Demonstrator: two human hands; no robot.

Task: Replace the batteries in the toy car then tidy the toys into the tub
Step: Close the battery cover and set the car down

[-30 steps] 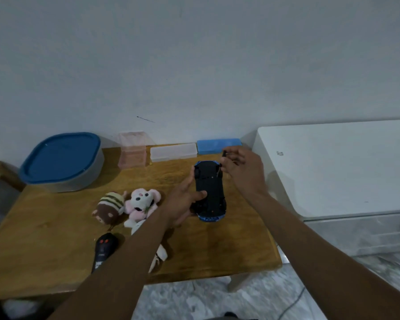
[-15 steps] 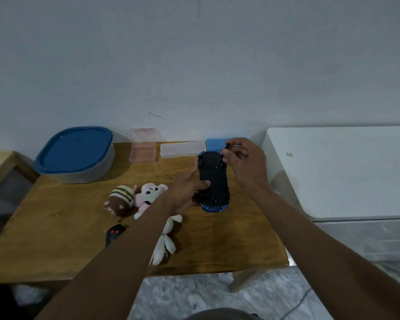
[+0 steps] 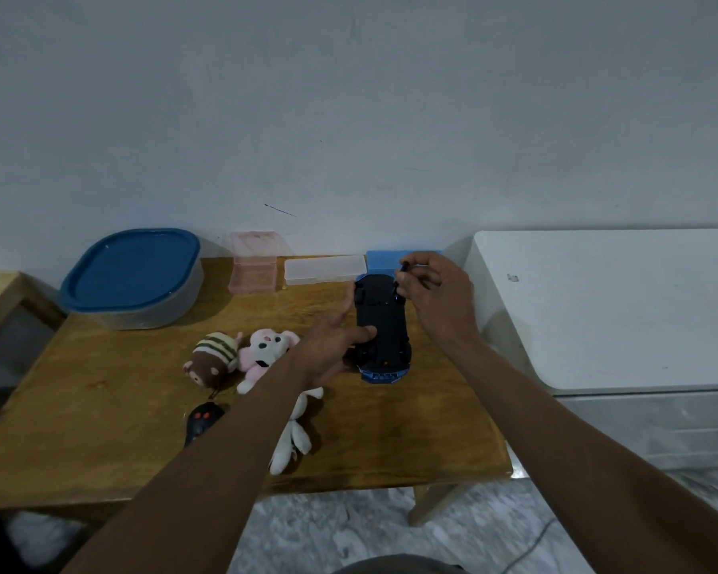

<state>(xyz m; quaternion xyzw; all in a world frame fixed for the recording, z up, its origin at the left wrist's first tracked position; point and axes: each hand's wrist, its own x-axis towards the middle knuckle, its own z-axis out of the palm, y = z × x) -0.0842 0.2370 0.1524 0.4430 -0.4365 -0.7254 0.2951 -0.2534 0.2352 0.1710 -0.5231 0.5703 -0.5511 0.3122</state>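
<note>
The blue toy car (image 3: 381, 325) lies upside down on the wooden table (image 3: 100, 408), its black underside facing up. My left hand (image 3: 332, 345) grips the car's left side, thumb pressed on the underside. My right hand (image 3: 436, 296) pinches a small dark tool (image 3: 403, 272), likely a screwdriver, held upright at the car's far right corner. The grey tub (image 3: 133, 283) with a blue lid stands at the table's back left. A brown striped plush (image 3: 212, 360), a pink-and-white plush (image 3: 266, 350) and a white plush (image 3: 293, 437) lie left of the car.
A black remote (image 3: 202, 420) lies near the table's front, partly behind my left forearm. A pink case (image 3: 253, 263), a clear case (image 3: 326, 269) and a blue case (image 3: 384, 258) line the wall. A white cabinet (image 3: 618, 304) stands to the right.
The view has tilted up and shifted a little. Both hands keep their hold; the right hand with the tool stays at the car's far end.
</note>
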